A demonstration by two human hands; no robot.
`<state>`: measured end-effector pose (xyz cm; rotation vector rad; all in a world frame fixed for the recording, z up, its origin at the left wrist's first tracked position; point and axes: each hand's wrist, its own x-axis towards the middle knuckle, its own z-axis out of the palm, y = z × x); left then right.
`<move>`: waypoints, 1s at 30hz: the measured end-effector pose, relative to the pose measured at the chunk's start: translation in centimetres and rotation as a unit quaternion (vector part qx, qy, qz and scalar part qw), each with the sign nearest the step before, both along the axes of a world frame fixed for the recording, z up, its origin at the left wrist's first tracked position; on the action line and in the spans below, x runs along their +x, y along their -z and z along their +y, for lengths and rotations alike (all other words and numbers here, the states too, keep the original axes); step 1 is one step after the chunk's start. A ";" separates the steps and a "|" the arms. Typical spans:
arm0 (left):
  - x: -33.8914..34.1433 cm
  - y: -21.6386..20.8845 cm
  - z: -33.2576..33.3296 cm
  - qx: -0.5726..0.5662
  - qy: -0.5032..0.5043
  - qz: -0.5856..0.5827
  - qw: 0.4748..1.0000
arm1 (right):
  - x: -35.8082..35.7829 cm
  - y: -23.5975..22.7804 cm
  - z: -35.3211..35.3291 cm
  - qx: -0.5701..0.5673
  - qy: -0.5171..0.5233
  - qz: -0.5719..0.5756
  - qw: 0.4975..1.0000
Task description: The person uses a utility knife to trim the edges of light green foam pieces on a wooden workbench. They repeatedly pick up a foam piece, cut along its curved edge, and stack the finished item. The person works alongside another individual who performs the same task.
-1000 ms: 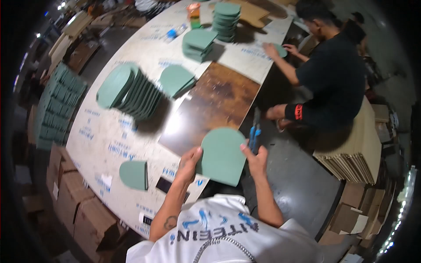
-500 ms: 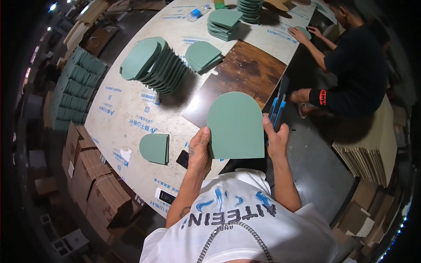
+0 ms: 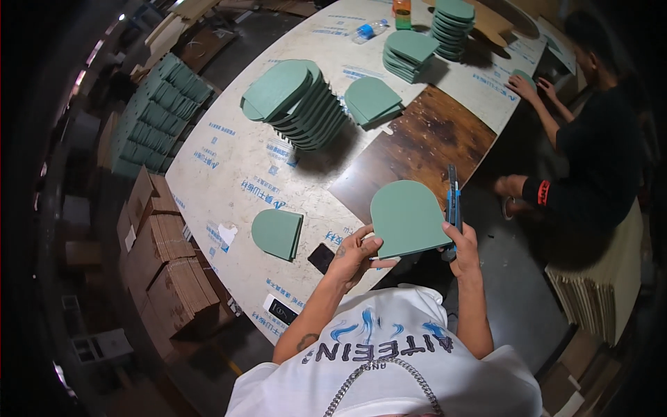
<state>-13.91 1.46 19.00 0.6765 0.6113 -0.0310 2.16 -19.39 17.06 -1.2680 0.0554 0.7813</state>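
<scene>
Workshop with a dim floor and a large pale tabletop (image 3: 229, 167) covered in printed sheeting; one dark wood-grain patch lies at its 3 o'clock side.

Item 1: green panel (image 3: 408, 217). Flat, thin, matte green, arch-shaped: one rounded end, one straight end. Rounded end points to 11 o'clock, straight edge toward the person. Held clear of the tabletop's near edge, slightly tilted, face up. Surface plain, no marks visible.

Item 2: left hand (image 3: 354, 256). Grip closed on the panel's lower left corner, fingers curled beneath, thumb along the edge.

Item 3: right hand (image 3: 461, 244). Grip closed on the panel's lower right edge and also around a knife (image 3: 453, 201), blue and black, slim, standing along the panel's right side and pointing to 12 o'clock.

Item 4: single panel (image 3: 276, 233), same shape, lying flat on the tabletop at 9 o'clock of the held one, well apart.

Item 5: dark phone (image 3: 321, 258), flat on the tabletop just beside the left hand.

Item 6: fanned stack (image 3: 299, 104) of like panels at 11 o'clock; smaller piles (image 3: 410, 54) farther off at 12 o'clock.

Item 7: green bundles (image 3: 156, 115) off the far left edge; brown cartons (image 3: 163, 264) below them.

Item 8: second person (image 3: 597, 146) seated at 2 o'clock, hands on the tabletop.
</scene>
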 end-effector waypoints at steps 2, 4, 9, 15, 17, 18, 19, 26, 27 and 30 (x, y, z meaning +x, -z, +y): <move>-0.1 -0.1 0.4 0.003 -0.022 0.000 1.000 | 0.3 -0.4 0.7 0.005 -0.008 0.009 1.000; -0.1 0.3 0.8 0.006 -0.040 -0.011 0.999 | 0.6 -1.0 1.6 -0.020 -0.016 0.022 0.999; 1.0 2.1 1.9 0.028 -0.087 -0.045 0.995 | 2.2 1.2 4.7 -0.027 0.003 -0.013 1.000; -0.2 2.8 4.5 0.096 0.014 0.001 0.995 | 12.9 7.0 12.5 -0.046 0.025 -0.138 0.989; -1.8 3.4 5.3 0.101 -0.021 0.049 0.993 | 16.8 8.8 15.6 -0.045 0.041 -0.208 0.976; -2.7 3.7 5.9 0.101 -0.044 0.081 0.991 | 18.8 9.7 17.2 -0.046 0.051 -0.217 0.974; -3.6 4.1 6.4 0.099 -0.069 0.113 0.986 | 20.4 9.9 18.7 -0.050 0.057 -0.217 0.973; -6.6 5.5 9.4 0.130 -0.139 0.166 0.968 | 27.1 15.3 25.4 -0.156 0.036 -0.236 0.959; -6.6 5.6 9.7 0.133 -0.134 0.165 0.968 | 26.3 16.1 25.7 -0.249 0.046 -0.255 0.933; -1.7 5.5 11.2 0.143 -0.099 0.105 0.979 | 29.5 22.8 19.2 -0.292 0.195 -0.328 0.877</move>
